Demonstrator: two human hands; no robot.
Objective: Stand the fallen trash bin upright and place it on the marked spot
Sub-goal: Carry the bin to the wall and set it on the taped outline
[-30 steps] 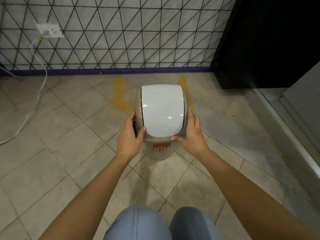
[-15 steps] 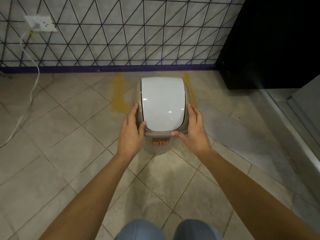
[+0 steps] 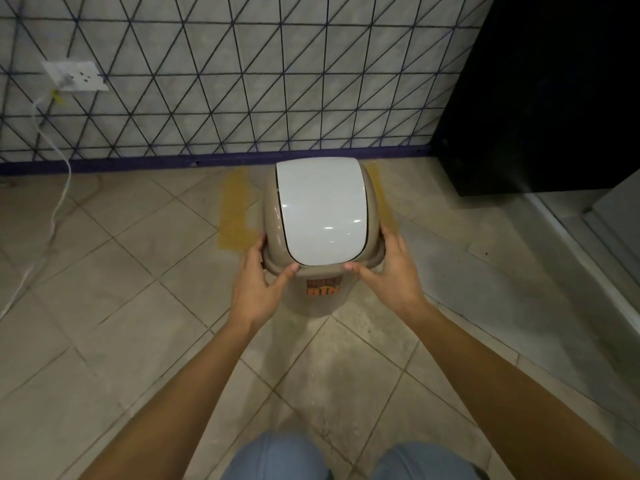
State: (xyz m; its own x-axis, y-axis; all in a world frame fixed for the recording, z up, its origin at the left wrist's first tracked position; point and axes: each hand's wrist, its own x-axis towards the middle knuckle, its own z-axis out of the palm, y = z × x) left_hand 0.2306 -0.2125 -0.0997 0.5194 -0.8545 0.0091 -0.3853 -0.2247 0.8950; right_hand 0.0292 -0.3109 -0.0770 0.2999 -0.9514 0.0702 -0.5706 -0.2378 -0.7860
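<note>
The trash bin [image 3: 322, 216] is upright: a taupe body with a white swing lid and an orange label on its front. My left hand [image 3: 258, 285] grips the left side of its rim, and my right hand [image 3: 388, 275] grips the right side, thumbs on the front edge. A yellow marked spot [image 3: 235, 209] is painted on the floor tiles by the wall; its left stripe shows beside the bin and a right stripe peeks out behind the bin. The bin covers most of the space between the stripes. Whether its base touches the floor is hidden.
A tiled wall [image 3: 242, 81] with a purple skirting runs just behind the bin. A socket [image 3: 74, 76] with a white cable [image 3: 52, 216] is at the left. A black cabinet [image 3: 540, 98] stands at the right, with a raised ledge [image 3: 588, 265] along the floor.
Both hands have carried the bin forward toward the wall, so it now sits further between the yellow stripes. The grip on the rim is the same.
</note>
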